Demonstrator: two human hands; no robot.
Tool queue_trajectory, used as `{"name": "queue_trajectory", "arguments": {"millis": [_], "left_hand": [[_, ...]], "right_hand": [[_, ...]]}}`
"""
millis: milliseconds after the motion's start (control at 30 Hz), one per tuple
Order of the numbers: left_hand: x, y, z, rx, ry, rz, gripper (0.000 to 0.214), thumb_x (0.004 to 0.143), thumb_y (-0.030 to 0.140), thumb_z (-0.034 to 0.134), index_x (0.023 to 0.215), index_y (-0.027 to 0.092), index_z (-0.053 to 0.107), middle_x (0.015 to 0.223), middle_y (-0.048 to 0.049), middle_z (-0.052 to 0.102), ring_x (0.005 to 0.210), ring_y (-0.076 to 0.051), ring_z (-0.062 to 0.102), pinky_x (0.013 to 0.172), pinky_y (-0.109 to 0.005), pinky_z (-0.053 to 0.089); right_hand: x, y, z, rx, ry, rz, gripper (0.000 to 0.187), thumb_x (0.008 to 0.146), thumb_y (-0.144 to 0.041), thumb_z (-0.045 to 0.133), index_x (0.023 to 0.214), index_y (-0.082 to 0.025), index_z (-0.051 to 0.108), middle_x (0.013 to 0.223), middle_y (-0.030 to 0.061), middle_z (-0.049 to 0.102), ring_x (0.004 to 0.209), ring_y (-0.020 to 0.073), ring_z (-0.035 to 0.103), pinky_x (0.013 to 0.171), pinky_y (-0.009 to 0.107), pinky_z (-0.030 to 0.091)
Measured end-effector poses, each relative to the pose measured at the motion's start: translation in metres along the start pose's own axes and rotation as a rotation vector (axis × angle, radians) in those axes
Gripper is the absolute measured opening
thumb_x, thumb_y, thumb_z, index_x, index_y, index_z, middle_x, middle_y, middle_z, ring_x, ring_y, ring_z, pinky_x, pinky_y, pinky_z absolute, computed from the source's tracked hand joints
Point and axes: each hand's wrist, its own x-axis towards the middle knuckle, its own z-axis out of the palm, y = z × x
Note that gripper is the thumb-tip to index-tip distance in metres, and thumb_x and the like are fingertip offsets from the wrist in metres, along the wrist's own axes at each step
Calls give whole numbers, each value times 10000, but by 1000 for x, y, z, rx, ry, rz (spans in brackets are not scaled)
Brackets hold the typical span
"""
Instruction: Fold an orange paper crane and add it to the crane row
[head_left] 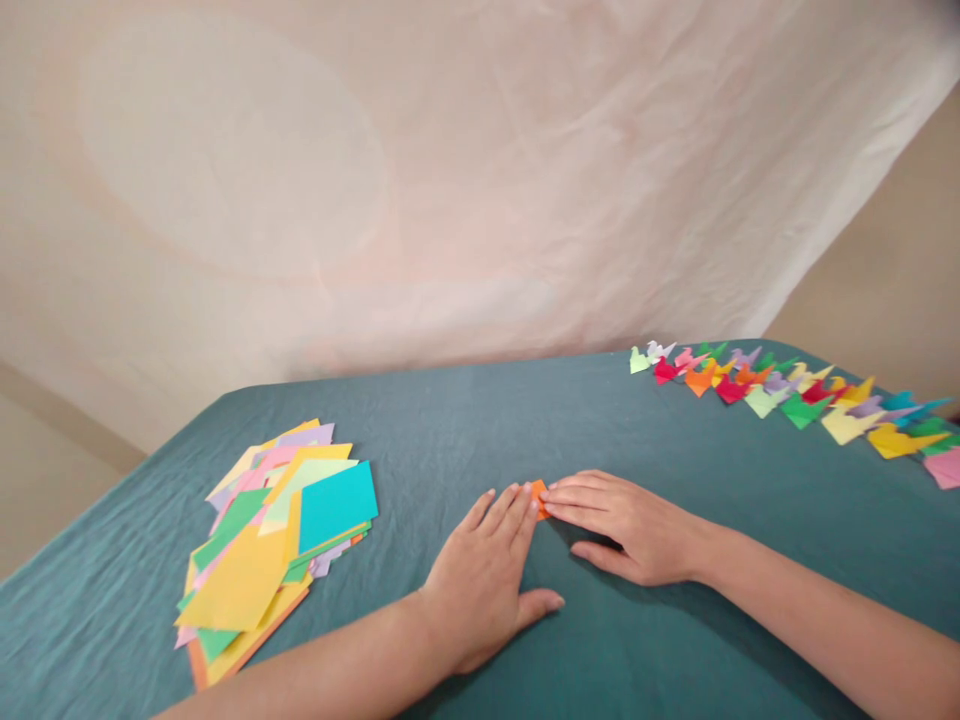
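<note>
Both of my hands lie flat on a teal cloth-covered table [450,420]. A small folded orange paper [538,492] sits between the fingertips; most of it is hidden under them. My left hand [484,570] rests palm down with fingers stretched out, its fingertips touching the paper's left side. My right hand [626,525] lies flat too, fingers held together and pressing on the paper from the right.
A loose pile of coloured square paper sheets [277,530] lies at the left of the table. Several folded paper figures [795,395] in many colours stand in rows at the far right. A pale cloth [450,180] hangs behind the table.
</note>
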Motion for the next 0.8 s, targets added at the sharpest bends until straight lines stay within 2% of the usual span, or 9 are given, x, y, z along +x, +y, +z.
{"name": "queue_trajectory", "arguments": {"millis": [267,800], "left_hand": [[0,-2,4,-15,10,8,766,872,646,152,1405,104,245,1463,-113,226,1348,-254,197,1085,-409,175],[-1,-6,-3,-46,26,47,766,864,653,197,1383,98,288,1448,-122,272,1328,-278,237,1078,-417,177]], "right_hand": [[-1,0,0,-28,-24,-2,472,849,-259,510,1299,-124,461,1256,135,541,1173,229,462,995,422,373],[-2,-1,0,33,-5,48,448,843,-259,527,1268,-124,491,1249,136,543,1167,233,468,999,418,380]]}}
